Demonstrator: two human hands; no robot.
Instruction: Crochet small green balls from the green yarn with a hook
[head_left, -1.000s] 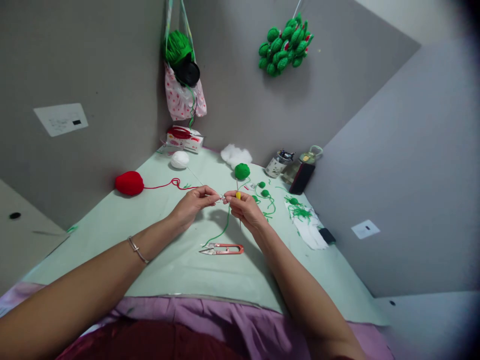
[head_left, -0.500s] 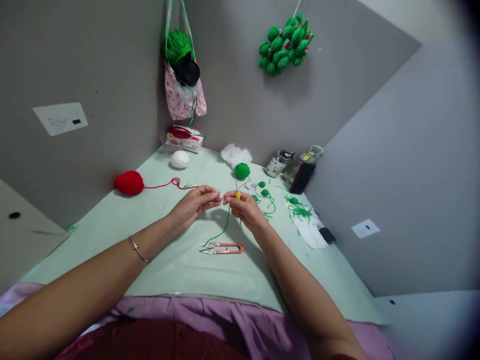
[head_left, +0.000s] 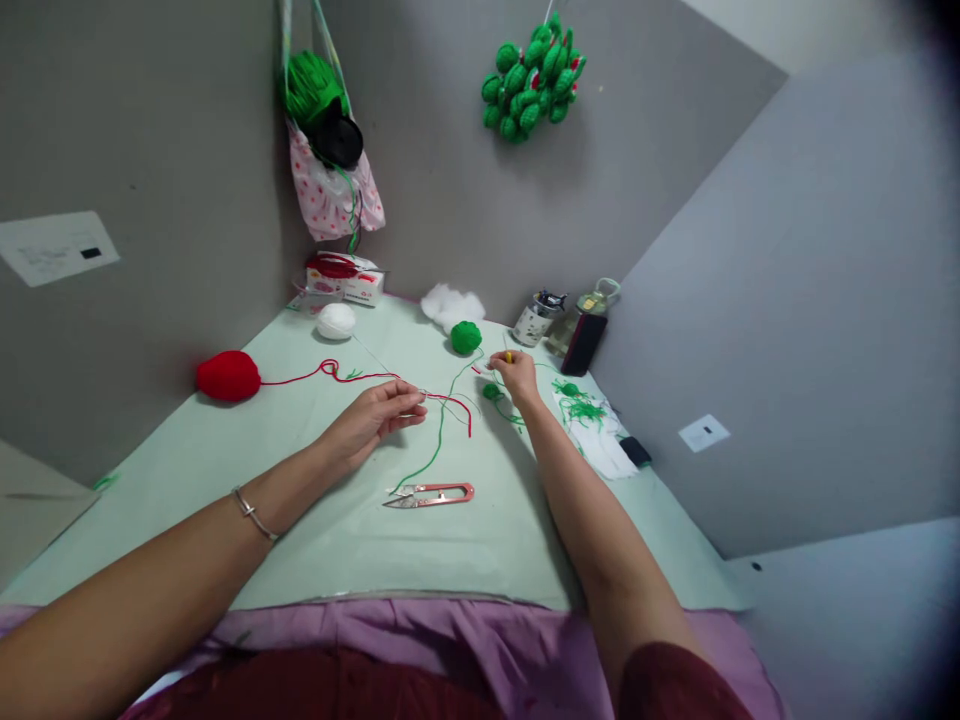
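- While the left hand point(head_left: 375, 415) pinched the red yarn point(head_left: 454, 399) at its fingertips, the right hand point(head_left: 517, 375), farther off, gripped the hook point(head_left: 509, 357); whether its fingertips held anything more was unclear.
- Between the hands, the red yarn crossed the green strand point(head_left: 440, 430); pulling either could have tangled both, and a slack left pinch could have dropped the red.
- Left of the left hand sat the red ball point(head_left: 229, 376).
- Below both hands lay the snips point(head_left: 429, 488), blades beside the green strand's end, likely to snag it.
- Beyond the left hand stood the white ball point(head_left: 336, 321).
- Beyond the right hand's fingertips, the green ball point(head_left: 466, 337) partly blocked the way forward.
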